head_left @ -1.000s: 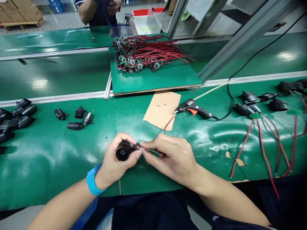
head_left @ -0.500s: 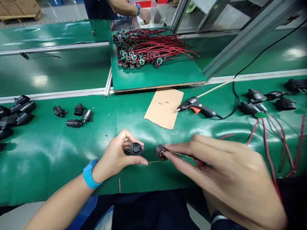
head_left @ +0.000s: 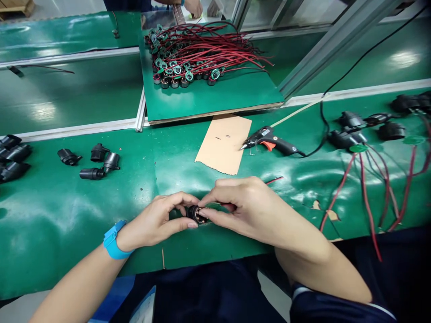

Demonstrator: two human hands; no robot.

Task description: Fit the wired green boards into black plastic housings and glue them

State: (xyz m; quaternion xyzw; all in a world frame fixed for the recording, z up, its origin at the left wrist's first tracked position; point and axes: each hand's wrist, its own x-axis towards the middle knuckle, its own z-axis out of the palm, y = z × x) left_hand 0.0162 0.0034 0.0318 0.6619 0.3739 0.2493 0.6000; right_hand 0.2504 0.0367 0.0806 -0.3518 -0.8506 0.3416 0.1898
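My left hand (head_left: 168, 217) is closed around a black plastic housing (head_left: 191, 211), its open end turned toward the right. With fingertips and thumb, my right hand (head_left: 235, 204) pinches a small motor coil (head_left: 201, 216) with copper windings at that open end. The two parts touch; how deep the coil sits inside is hidden by my fingers. A short piece of red and black wire (head_left: 274, 180) shows beyond my right hand.
A glue gun (head_left: 274, 141) lies beside a cardboard piece (head_left: 222, 146). Behind, a raised green board (head_left: 215, 101) bears several wired coils (head_left: 175, 69). Black housings (head_left: 101, 161) lie at left; wired black parts (head_left: 350, 130) lie at right. A co-worker's hand (head_left: 193, 6) shows at the back.
My right hand has moved left, bringing the coil from apart to the mouth of the housing in my left hand. The view has shifted slightly.
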